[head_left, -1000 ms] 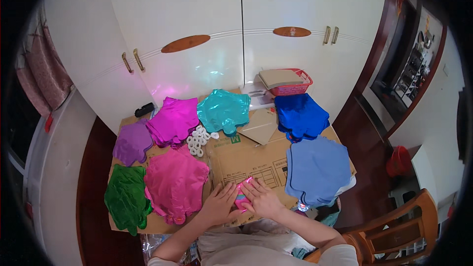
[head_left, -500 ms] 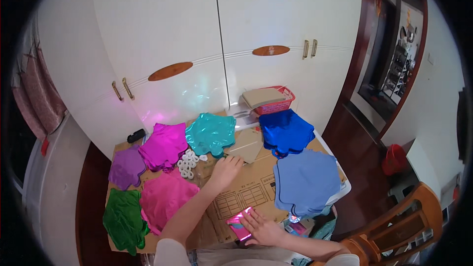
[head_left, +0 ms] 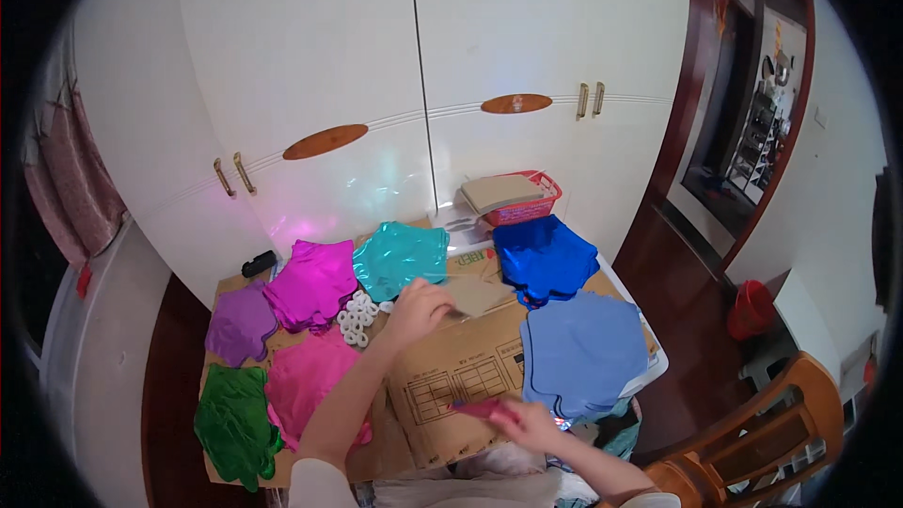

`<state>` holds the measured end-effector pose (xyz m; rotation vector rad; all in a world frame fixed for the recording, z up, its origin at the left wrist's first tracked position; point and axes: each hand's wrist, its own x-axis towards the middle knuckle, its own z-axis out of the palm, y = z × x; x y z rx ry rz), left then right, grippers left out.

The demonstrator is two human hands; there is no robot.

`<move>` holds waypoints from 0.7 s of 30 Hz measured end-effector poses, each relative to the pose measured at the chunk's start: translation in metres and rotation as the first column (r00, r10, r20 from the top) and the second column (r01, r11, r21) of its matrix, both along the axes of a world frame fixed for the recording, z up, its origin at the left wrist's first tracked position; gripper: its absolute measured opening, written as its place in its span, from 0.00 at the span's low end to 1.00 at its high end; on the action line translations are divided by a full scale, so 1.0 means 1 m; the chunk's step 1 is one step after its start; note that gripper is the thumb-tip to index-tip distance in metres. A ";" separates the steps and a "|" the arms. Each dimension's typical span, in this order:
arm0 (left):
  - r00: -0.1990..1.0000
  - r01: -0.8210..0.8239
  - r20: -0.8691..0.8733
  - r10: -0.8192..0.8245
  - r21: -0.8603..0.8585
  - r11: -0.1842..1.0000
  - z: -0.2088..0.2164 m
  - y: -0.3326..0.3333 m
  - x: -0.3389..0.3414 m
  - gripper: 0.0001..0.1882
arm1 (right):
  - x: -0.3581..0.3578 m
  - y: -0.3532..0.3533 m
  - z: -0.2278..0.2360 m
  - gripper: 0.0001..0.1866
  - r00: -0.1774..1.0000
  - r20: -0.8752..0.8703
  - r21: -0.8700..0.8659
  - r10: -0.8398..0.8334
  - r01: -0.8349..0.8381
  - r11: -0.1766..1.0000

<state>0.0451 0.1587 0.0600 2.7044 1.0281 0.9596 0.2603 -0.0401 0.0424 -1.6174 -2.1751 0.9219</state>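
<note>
My left hand (head_left: pixel 420 309) is closed at the near left edge of a thin tan board (head_left: pixel 482 293), which looks tilted and slightly smeared by motion. Beside the hand lie a teal foil stack (head_left: pixel 403 259) and a pile of small white rings (head_left: pixel 357 318). Lower on the table, my right hand (head_left: pixel 529 425) is closed on a flat pink foil piece (head_left: pixel 478 407), raised and seen nearly edge-on. The fingertips under it are hidden. A pale blue stack of cut sheets (head_left: pixel 588 353) lies to its right.
Cardboard (head_left: pixel 451 428) covers the table. Magenta (head_left: pixel 310 284), purple (head_left: pixel 242 322), pink (head_left: pixel 315 376), green (head_left: pixel 235 423) and dark blue (head_left: pixel 546 256) foil stacks surround the middle. At the back stands a red basket (head_left: pixel 527 212) with tan boards on it. A wooden chair (head_left: pixel 781 428) is at right.
My right hand has picked the pink foil piece up off the cardboard and moved slightly right. My left hand has moved a little up and left, and the tan board has shifted and tilted.
</note>
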 end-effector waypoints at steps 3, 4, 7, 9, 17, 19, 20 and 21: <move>0.994 0.043 -0.099 -0.034 0.085 0.995 0.011 -0.041 -0.021 0.05 | 0.014 0.028 -0.031 0.13 0.720 -0.650 -0.149 -0.244 0.193 0.970; 0.989 0.042 -0.142 -0.025 0.124 0.991 0.008 -0.057 -0.030 0.06 | 0.014 0.043 -0.021 0.13 0.585 -0.717 -0.332 -0.379 0.192 0.924; 0.982 0.009 -0.190 0.016 0.133 0.991 -0.017 -0.112 -0.049 0.06 | 0.001 0.078 -0.012 0.14 0.384 -0.787 -0.501 -0.483 0.060 0.863; 0.986 -0.012 -0.165 0.033 0.127 0.992 -0.028 -0.142 -0.052 0.05 | -0.013 0.100 -0.035 0.15 0.504 -0.722 -0.541 -0.475 0.017 0.841; 0.962 -0.272 -0.034 0.270 -0.125 0.954 -0.074 -0.193 -0.055 0.11 | -0.067 0.093 -0.054 0.16 0.740 -0.597 -0.530 -0.310 -0.074 0.844; 0.977 -0.213 0.010 0.213 -0.039 0.976 -0.077 -0.193 -0.055 0.13 | -0.069 0.092 -0.063 0.17 0.740 -0.603 -0.528 -0.297 -0.091 0.844; 0.980 -0.201 -0.002 0.201 -0.025 0.979 -0.076 -0.193 -0.054 0.14 | -0.070 0.092 -0.064 0.18 0.744 -0.605 -0.525 -0.284 -0.103 0.845; 0.982 -0.188 -0.016 0.188 -0.009 0.982 -0.072 -0.192 -0.053 0.14 | -0.070 0.092 -0.064 0.19 0.746 -0.608 -0.520 -0.271 -0.117 0.846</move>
